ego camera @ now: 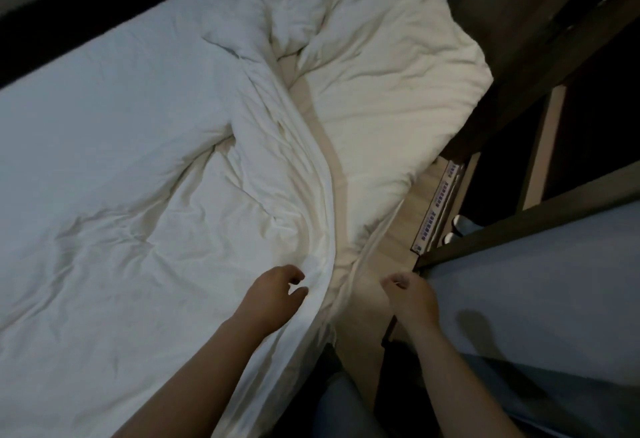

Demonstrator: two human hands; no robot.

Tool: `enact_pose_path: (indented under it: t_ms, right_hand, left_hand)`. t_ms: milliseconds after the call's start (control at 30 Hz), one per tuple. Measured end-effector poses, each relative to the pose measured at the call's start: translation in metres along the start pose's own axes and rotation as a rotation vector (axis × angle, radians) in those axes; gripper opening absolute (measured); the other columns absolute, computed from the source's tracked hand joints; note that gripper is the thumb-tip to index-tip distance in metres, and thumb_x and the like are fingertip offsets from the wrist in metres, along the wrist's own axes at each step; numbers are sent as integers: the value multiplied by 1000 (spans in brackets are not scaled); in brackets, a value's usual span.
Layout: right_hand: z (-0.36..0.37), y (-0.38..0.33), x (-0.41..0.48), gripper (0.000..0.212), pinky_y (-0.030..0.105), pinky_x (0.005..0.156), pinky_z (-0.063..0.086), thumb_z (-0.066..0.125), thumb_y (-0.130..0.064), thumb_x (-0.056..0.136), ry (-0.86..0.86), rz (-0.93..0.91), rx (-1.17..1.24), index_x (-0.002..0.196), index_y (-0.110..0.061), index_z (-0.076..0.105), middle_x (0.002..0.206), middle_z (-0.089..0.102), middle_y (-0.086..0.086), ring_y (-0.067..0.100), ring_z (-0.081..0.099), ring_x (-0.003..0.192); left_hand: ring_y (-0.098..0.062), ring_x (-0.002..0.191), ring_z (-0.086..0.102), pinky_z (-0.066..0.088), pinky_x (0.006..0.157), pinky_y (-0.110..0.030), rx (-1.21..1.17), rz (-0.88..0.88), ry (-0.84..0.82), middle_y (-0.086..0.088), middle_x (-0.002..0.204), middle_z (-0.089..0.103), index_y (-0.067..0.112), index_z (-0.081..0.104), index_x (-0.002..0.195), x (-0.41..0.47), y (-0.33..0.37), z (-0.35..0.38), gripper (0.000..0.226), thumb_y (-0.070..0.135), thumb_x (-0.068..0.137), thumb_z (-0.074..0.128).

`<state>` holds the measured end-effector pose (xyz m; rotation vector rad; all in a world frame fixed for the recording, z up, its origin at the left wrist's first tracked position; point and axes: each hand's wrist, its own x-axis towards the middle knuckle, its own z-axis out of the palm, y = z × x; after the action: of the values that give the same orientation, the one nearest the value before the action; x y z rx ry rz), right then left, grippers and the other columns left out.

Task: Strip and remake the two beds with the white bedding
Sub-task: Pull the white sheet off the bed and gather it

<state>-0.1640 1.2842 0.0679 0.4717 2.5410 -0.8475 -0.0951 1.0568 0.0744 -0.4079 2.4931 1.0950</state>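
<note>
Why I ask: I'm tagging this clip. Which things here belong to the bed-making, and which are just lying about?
Belongs to the job:
white duvet
crumpled cream bedding beside it
left hand at the duvet's edge
right hand

Just lying about:
printed label strip on the wooden ledge
dark frame beam

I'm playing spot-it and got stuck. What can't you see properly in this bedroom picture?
Head view only:
Label strip: print too small, blurred.
Mattress: hidden under the duvet.
Second bed: cut off by the right edge.
Left hand: curled fingers hide whether it pinches duvet.
</note>
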Motion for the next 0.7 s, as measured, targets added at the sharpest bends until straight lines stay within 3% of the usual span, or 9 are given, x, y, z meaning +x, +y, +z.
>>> enact_pose_path:
  t_ms: [100, 367, 567, 700]
  right_hand:
    - [-25, -1, -12, 20, 30, 69, 45, 61, -32, 90, 65, -14, 84, 95, -13, 67, 93, 66, 2, 19, 59, 87]
    - [-95, 10, -10, 11, 24, 58, 38, 60, -28, 91, 146, -54, 217, 85, -20, 63, 80, 60, -6, 13, 56, 79]
    - [-151, 32, 22, 11, 27, 63, 45, 62, -26, 91, 143, -51, 322, 85, -17, 66, 85, 65, -1, 14, 59, 79]
    - [-192, 43, 53, 13, 22, 58, 39, 60, -22, 90, 175, -90, 309, 85, -13, 68, 82, 64, -1, 13, 57, 77]
  left_hand:
    - [-9, 101, 58, 43, 84, -19, -26, 31, 7, 5, 117, 61, 21, 59, 118, -10, 22, -4, 29, 32, 92, 58]
    - [-10, 103, 60, 46, 86, -21, 14, 136, 15, 4, 117, 62, 19, 60, 119, -1, 95, -2, 29, 31, 92, 58]
    - [-9, 101, 59, 45, 83, -20, 43, 161, 9, 5, 117, 62, 21, 61, 118, 25, 163, 22, 30, 33, 91, 59]
    - [-10, 100, 60, 43, 81, -18, 57, 190, 6, 4, 117, 63, 19, 61, 120, 45, 214, 42, 31, 31, 91, 59]
